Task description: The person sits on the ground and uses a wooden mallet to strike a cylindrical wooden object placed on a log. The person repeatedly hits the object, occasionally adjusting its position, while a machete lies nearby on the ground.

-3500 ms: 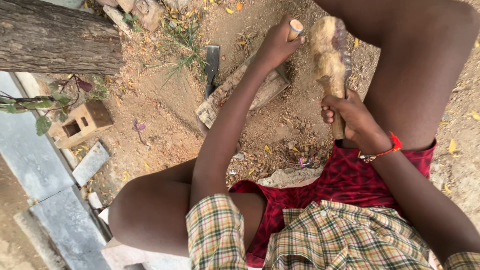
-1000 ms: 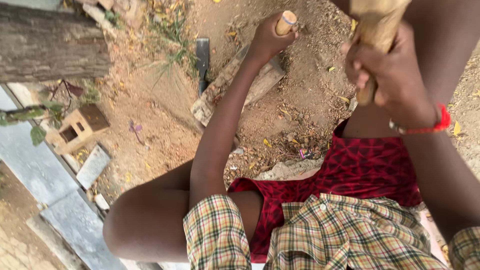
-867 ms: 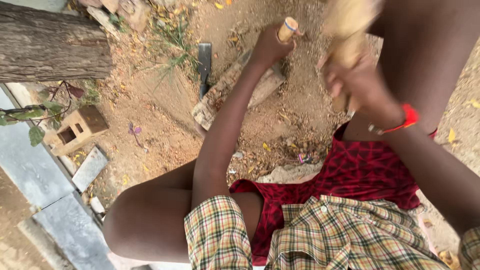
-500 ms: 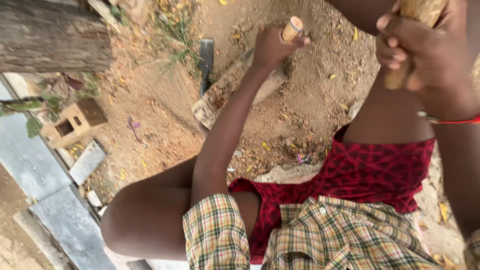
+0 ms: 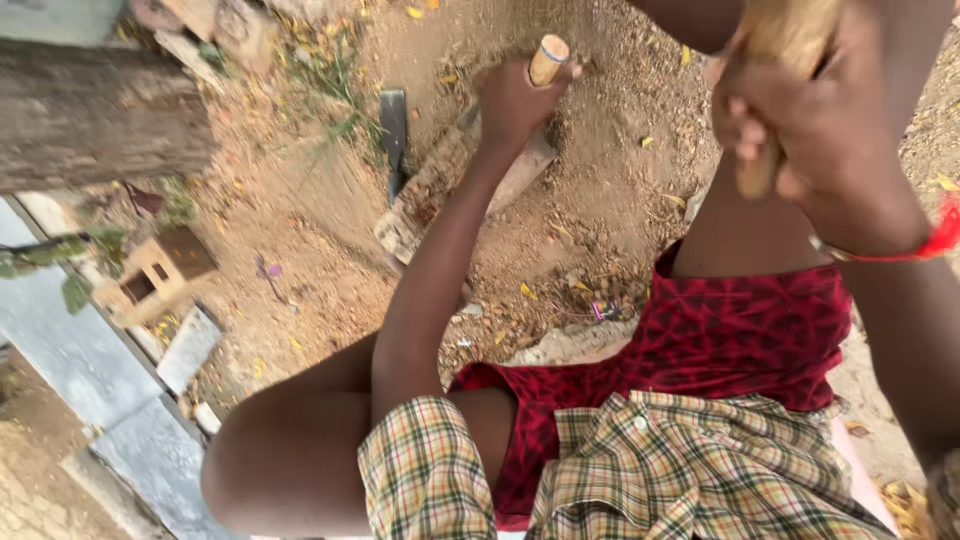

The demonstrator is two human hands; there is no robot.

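My left hand (image 5: 512, 102) reaches down to the sandy ground and grips a chisel by its pale wooden handle (image 5: 548, 60), holding it upright against a rough piece of wood (image 5: 428, 198) lying in the dirt. Up near the camera at the top right, my right hand (image 5: 822, 125) is closed around the handle of a pale wooden mallet (image 5: 790, 28), whose head runs out of the frame. A red band (image 5: 935, 238) circles that wrist. My knees, red shorts and checked shirt fill the lower part of the view.
A dark flat metal blade (image 5: 393, 125) lies in the dirt just left of the wood piece. A thick log (image 5: 90, 120) lies at the upper left. A small hollow wooden block (image 5: 150, 275) and grey stone slabs (image 5: 60, 345) sit at the left.
My right hand has swung the mallet down and up again; it now sits high and close to the camera. My left hand has kept the chisel on the wood.
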